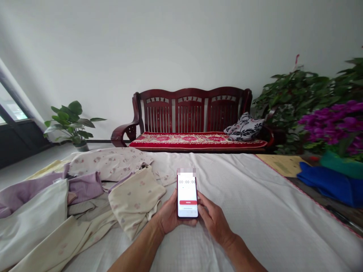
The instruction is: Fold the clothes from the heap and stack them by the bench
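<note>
A smartphone [187, 194] stands upright between my hands, its lit screen showing 00:00:00 and a red bar lower down. My left hand [170, 216] is wrapped round the phone's left side and bottom. On the opposite edge, my right hand [214, 219] has its fingers closed against the phone's side. Beneath both hands lies a white cloth [244, 200] spread over the table. To the left of my left hand are rumpled clothes: a cream patterned garment [136, 198], a purple one [85, 187] and a white one [36, 211].
Behind the table stands a dark wooden bench [193, 113] with a red seat cover and a patterned cushion [244, 127]. On the right are a blue cloth [330, 183], a tan envelope [280, 165] and purple flowers [337, 122]. A potted plant [73, 121] is at the left.
</note>
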Available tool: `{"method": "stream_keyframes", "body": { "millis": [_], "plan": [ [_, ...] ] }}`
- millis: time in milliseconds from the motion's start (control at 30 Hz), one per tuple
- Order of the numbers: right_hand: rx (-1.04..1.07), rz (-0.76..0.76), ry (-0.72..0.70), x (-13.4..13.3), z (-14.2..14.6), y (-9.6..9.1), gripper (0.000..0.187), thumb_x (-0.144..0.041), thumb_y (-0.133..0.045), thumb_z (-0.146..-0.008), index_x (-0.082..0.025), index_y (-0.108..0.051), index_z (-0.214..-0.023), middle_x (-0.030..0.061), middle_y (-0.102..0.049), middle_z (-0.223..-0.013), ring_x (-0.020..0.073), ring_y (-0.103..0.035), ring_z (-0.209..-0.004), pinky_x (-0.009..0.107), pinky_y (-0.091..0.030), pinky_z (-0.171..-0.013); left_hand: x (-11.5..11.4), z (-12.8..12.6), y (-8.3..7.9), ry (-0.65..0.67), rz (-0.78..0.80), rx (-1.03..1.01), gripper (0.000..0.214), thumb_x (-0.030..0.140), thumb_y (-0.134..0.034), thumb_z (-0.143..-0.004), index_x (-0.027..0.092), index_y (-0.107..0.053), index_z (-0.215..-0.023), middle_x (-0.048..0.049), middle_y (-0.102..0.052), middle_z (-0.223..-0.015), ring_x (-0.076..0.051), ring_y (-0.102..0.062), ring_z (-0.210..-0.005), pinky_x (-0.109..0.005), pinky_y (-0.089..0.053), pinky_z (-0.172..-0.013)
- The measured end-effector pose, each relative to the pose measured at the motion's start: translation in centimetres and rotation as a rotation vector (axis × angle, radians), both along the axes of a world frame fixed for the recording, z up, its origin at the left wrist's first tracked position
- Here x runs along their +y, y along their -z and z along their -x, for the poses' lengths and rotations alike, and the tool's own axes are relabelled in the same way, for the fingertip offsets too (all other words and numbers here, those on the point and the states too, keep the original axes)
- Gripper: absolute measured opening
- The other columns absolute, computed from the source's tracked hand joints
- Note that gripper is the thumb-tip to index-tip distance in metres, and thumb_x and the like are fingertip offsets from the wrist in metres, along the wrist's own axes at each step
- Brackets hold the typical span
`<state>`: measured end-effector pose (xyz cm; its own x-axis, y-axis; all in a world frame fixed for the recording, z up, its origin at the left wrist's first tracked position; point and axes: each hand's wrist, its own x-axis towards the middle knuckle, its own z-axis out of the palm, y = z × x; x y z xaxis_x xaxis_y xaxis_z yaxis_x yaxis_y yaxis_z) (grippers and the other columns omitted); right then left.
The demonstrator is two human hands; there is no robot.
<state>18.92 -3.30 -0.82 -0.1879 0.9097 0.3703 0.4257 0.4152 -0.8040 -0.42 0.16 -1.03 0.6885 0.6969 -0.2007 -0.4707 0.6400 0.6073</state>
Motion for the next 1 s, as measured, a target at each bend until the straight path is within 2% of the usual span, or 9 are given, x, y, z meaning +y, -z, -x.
{"method": "stream_keyframes", "body": {
  "millis": [167, 267, 1000],
  "plan": [
    [0.009, -0.003, 0.000, 0.1, -0.1, 0.4, 0.051, -0.039, -0.045, -0.097, -0.022, -0.048, -0.145, 0.0081, -0.069, -0.125, 0.0234, -0.066, -0.112, 0.036, -0.053, -0.097, -0.3, -0.1, -1.1, -0.006, 0.004, 0.046, 0.072, 0.069, -0.038, -0.092, 0.013, -0.063, -0.128, -0.0208, -0.067, -0.124, -0.033, -0.068, -0.102, -0.041, -0.059, -0.069],
    [0.019, -0.007, -0.006, 0.1, -0.1, 0.6, 0.051, -0.038, -0.046, -0.097, -0.023, -0.048, -0.145, 0.0078, -0.069, -0.125, 0.0234, -0.066, -0.112, 0.037, -0.052, -0.097, -0.3, -0.1, -1.3, 0.005, -0.002, 0.021, 0.068, 0.067, -0.041, -0.092, 0.014, -0.062, -0.129, -0.0205, -0.066, -0.125, -0.034, -0.067, -0.103, -0.043, -0.059, -0.070],
    [0.027, 0.010, 0.006, 0.1, 0.0, 0.1, 0.050, -0.037, -0.044, -0.097, -0.024, -0.049, -0.145, 0.0070, -0.071, -0.124, 0.0237, -0.067, -0.110, 0.037, -0.054, -0.096, 0.0, 0.2, -0.6, 0.011, -0.012, -0.010, 0.067, 0.064, -0.042, -0.094, 0.013, -0.058, -0.134, -0.0213, -0.064, -0.130, -0.036, -0.065, -0.108, -0.050, -0.055, -0.081]
  ]
}}
